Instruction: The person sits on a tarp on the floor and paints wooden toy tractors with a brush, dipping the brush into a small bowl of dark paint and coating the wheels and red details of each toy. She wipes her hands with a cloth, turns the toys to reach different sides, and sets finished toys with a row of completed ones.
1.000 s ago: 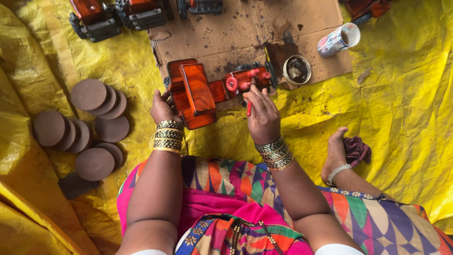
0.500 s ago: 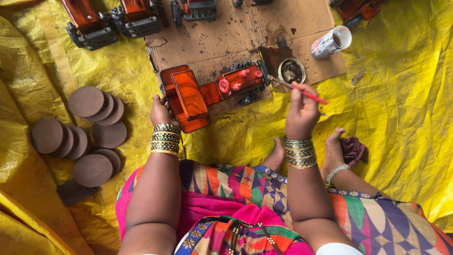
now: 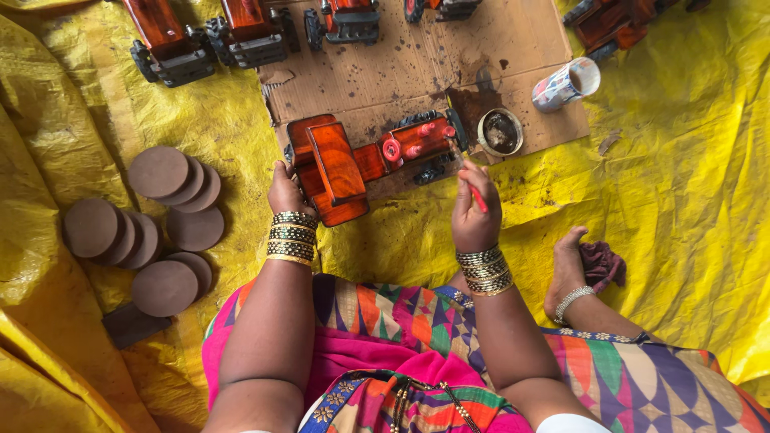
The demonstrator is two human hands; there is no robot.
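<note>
- Your right hand [image 3: 475, 218] pinches a red brush [image 3: 473, 191], just beside the toy tractor's [image 3: 361, 160] front end.
- Your left hand [image 3: 287, 191] grips its cab end; tractor's length runs along the cardboard's [image 3: 417, 72] near edge.

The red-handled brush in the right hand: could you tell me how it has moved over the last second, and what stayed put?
The right hand lifted the red-handled paintbrush off the orange-red wooden toy tractor, swung it right to the small round dish of dark paint, and has now brought it back left, close to the tractor's front end. The left hand stayed on the tractor's rear, and the brown wooden discs did not move.
</note>
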